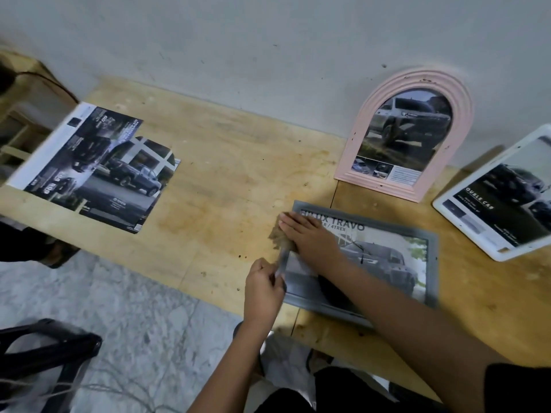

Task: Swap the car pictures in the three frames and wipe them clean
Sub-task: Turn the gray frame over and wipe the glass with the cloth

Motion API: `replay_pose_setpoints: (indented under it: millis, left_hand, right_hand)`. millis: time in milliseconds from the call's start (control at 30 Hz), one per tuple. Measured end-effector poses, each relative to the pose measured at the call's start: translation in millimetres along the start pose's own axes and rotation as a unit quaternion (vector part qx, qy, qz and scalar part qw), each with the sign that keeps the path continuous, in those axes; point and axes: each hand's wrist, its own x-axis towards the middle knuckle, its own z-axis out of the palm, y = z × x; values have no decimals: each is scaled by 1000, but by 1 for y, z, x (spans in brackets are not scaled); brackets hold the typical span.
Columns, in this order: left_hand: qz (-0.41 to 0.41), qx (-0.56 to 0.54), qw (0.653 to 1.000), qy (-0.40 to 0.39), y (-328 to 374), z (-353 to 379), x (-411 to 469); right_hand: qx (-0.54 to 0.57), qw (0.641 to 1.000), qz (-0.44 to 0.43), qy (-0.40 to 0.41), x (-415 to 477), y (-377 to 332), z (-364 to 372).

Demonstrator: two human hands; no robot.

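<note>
While right hand (310, 236) presses grey frame (429, 263) flat, left fingers (268, 272) pinch brush (283, 251) — pink frame (405, 135), white frame (501, 201) nr.

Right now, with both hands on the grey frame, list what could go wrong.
1. The grey frame lies near the table edge; the left hand gripping its corner could tip it off.
2. The right hand pressing the cloth could smear or scratch the front.
3. The pink frame, leaning against the wall, might topple if jolted.

Frames in pink, grey and white on pale yellow-brown wood

The arched frame (405, 135) is ribbed pink; the flat frame (432, 263) is grey, its picture showing a grey car and green foliage; the third frame (489, 204) is white. The table (226, 174) is stained plywood, the floor (134, 323) mottled grey-white.
</note>
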Motion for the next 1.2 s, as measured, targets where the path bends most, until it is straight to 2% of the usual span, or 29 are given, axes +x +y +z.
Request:
replay_pose_setpoints:
  millis: [100, 300, 433, 633, 800, 933, 1100, 1200]
  left_hand:
    - [-15, 6, 1000, -1, 4, 0, 0]
    - [-38, 18, 999, 2, 11, 2, -1]
    - [-5, 103, 995, -14, 16, 5, 1]
    - [67, 256, 963, -50, 29, 10, 21]
    - [-2, 298, 949, -107, 43, 18, 51]
    - [7, 364, 923, -125, 44, 21, 49]
    - [1, 376, 918, -127, 43, 23, 48]
    - [3, 371, 920, -127, 42, 23, 48]
  right_hand:
    - [-22, 999, 36, 19, 13, 8, -11]
    - [23, 991, 132, 15, 28, 18, -19]
    - [101, 975, 189, 62, 29, 30, -17]
    - [138, 978, 145, 62, 27, 37, -14]
    - [158, 979, 120, 39, 27, 50, -10]
    - [214, 968, 126, 24, 20, 61, -8]
    - [238, 960, 147, 24, -12, 77, -13]
    - [215, 959, 180, 31, -43, 89, -18]
